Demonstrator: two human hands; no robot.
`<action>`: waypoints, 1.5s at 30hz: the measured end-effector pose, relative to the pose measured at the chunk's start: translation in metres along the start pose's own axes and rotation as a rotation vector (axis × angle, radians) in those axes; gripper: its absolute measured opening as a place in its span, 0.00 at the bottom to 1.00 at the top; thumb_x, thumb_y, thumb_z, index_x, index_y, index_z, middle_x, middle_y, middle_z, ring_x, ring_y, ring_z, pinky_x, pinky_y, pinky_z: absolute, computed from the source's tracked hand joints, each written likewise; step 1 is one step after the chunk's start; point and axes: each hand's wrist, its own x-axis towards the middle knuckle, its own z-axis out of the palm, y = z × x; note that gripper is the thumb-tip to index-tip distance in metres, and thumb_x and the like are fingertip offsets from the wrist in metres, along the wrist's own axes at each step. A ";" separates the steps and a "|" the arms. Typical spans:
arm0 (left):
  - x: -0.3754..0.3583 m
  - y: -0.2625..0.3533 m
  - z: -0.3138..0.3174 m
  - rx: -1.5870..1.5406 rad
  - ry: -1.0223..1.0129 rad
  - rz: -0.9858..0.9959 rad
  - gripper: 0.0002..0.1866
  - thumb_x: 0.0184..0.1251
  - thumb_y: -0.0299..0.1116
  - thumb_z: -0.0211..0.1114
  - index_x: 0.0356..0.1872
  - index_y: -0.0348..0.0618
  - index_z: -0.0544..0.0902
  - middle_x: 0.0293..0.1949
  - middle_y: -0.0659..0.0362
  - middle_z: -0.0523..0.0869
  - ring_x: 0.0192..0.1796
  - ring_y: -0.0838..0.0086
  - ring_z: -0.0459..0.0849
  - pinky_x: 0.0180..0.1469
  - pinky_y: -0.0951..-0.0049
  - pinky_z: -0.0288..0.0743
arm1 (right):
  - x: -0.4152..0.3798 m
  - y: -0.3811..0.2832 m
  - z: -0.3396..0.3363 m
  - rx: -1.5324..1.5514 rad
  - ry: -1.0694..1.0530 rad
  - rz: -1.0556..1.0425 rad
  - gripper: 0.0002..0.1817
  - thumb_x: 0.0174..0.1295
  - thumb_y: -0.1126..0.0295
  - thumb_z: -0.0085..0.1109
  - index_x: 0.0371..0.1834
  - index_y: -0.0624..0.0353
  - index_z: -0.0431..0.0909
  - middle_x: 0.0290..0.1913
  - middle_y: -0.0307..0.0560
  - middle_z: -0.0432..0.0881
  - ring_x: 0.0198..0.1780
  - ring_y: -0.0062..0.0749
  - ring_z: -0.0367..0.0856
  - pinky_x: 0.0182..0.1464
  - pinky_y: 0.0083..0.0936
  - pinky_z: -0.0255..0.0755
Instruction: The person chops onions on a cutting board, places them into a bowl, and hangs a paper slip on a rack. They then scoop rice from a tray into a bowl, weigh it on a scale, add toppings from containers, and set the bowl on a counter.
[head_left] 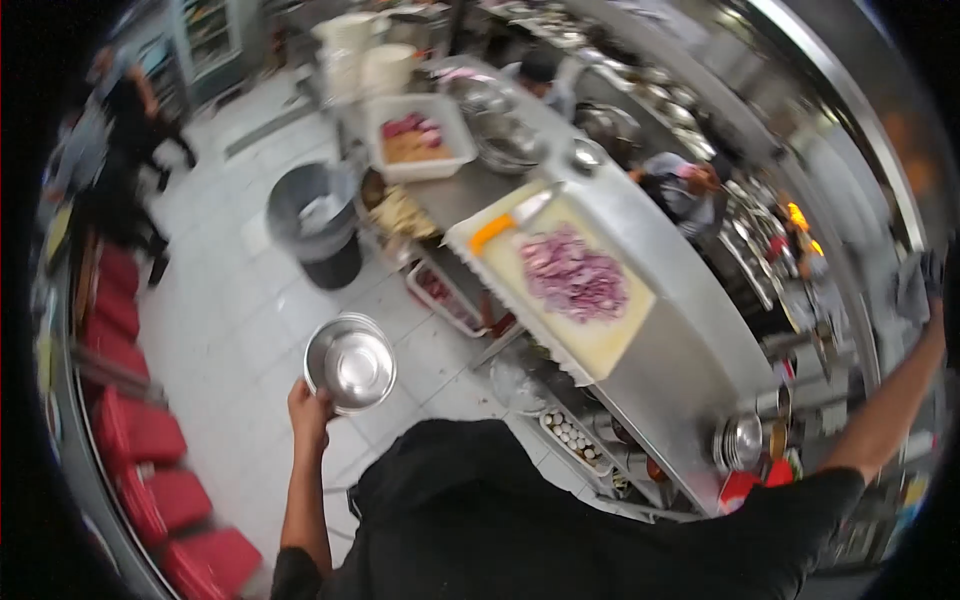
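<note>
My left hand [308, 410] grips the rim of an empty round steel bowl [350, 362], held out over the tiled floor, left of the steel counter [665, 375]. On the counter lies a pale cutting board [590, 340] with a heap of chopped purple onion [572, 275] and a knife with an orange handle [505, 225] at its far end. My right hand [920, 285], in a dark glove, is raised far to the right near a shelf; whether it holds anything is unclear.
A grey bin [318, 225] stands on the floor beyond the bowl. A white tub [420, 135] of food and steel bowls [510, 140] sit farther along the counter. Red crates [150, 440] line the left. Other people work behind the counter [690, 190] and at far left [130, 120].
</note>
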 end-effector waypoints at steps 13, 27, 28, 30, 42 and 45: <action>-0.019 0.041 -0.058 -0.151 0.236 0.052 0.07 0.54 0.19 0.56 0.28 0.41 0.68 0.27 0.59 0.77 0.27 0.75 0.82 0.30 0.70 0.86 | -0.476 -0.247 0.270 1.359 -1.251 0.961 0.20 0.69 0.59 0.53 0.56 0.63 0.72 0.50 0.57 0.80 0.51 0.41 0.80 0.54 0.37 0.73; 0.051 0.065 -0.067 -0.203 0.515 -0.006 0.09 0.57 0.17 0.56 0.26 0.42 0.67 0.28 0.58 0.77 0.26 0.74 0.80 0.30 0.69 0.83 | -0.677 -0.310 0.576 1.065 -1.193 1.897 0.34 0.64 0.47 0.56 0.66 0.57 0.61 0.66 0.63 0.61 0.64 0.60 0.65 0.62 0.56 0.68; 0.057 0.060 -0.073 -0.215 0.543 -0.010 0.09 0.57 0.17 0.56 0.27 0.42 0.67 0.28 0.57 0.77 0.26 0.74 0.80 0.30 0.69 0.83 | -0.683 -0.307 0.588 1.085 -1.164 1.830 0.32 0.67 0.52 0.54 0.66 0.60 0.59 0.65 0.64 0.62 0.64 0.60 0.66 0.61 0.57 0.69; 0.064 0.059 -0.081 -0.245 0.558 -0.034 0.08 0.57 0.17 0.55 0.27 0.42 0.67 0.28 0.57 0.77 0.28 0.74 0.80 0.30 0.69 0.83 | -0.694 -0.295 0.616 1.094 -1.106 1.891 0.27 0.69 0.59 0.48 0.65 0.63 0.59 0.63 0.64 0.64 0.63 0.61 0.67 0.61 0.58 0.70; 0.118 0.079 -0.135 -0.227 0.633 -0.058 0.08 0.58 0.17 0.55 0.29 0.43 0.68 0.30 0.59 0.79 0.28 0.76 0.80 0.30 0.73 0.80 | -0.734 -0.292 0.485 0.959 -1.238 1.759 0.14 0.55 0.80 0.50 0.45 0.64 0.72 0.46 0.50 0.80 0.49 0.41 0.81 0.53 0.38 0.78; 0.132 0.074 -0.176 -0.193 0.597 -0.018 0.07 0.57 0.17 0.55 0.31 0.43 0.70 0.32 0.58 0.81 0.32 0.73 0.83 0.33 0.71 0.82 | -0.754 -0.288 0.411 0.912 -1.436 1.792 0.21 0.53 0.79 0.52 0.53 0.65 0.70 0.50 0.50 0.78 0.54 0.43 0.78 0.60 0.45 0.72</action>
